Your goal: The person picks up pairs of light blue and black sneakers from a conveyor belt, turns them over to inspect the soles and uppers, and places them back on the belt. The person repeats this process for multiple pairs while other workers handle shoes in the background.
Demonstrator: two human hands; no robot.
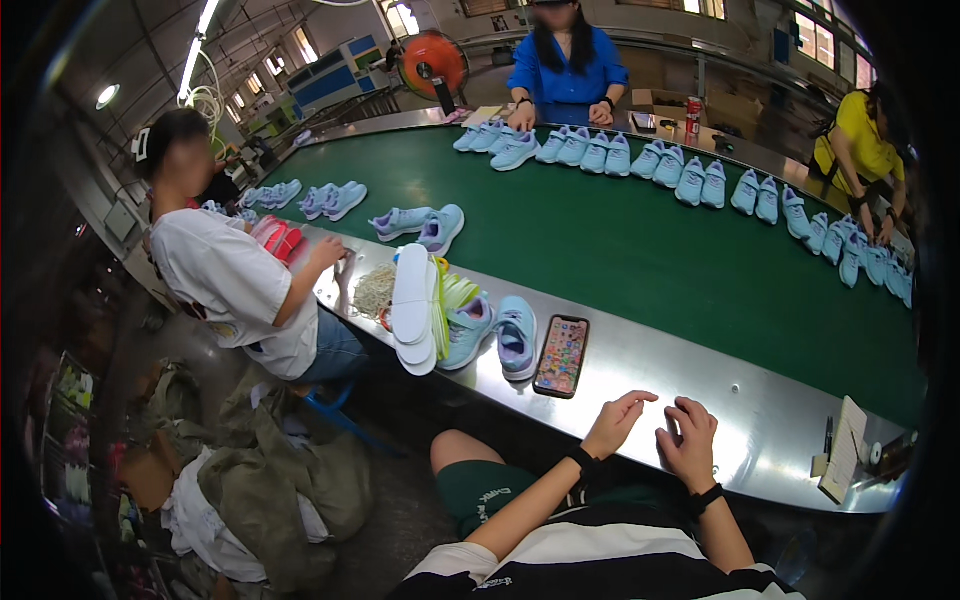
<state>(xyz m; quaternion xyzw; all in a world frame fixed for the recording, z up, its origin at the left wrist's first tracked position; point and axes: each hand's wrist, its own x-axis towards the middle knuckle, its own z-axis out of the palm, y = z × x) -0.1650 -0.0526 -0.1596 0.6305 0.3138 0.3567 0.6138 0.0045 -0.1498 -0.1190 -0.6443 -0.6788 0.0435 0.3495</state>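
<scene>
My left hand (619, 425) hovers over the metal table edge (628, 372), its fingers stretched toward the right and nothing seen in them. Close beside it, my right hand (688, 440) is loosely curved with the fingers apart, also without a visible object. The two hands do not touch each other. A phone (562, 357) with a lit screen lies to the left of my hands. Left of the phone stand two light blue and lilac sneakers, one upright sneaker (517, 340) and another sneaker (466, 335) partly behind white insoles (410, 300).
A green conveyor belt (600, 250) carries several light blue sneakers (660, 165) along its far side. A co-worker in white (235, 270) sits at left; a person in blue (570, 75) and one in yellow (860, 145) work opposite. A notepad (845, 450) lies at right.
</scene>
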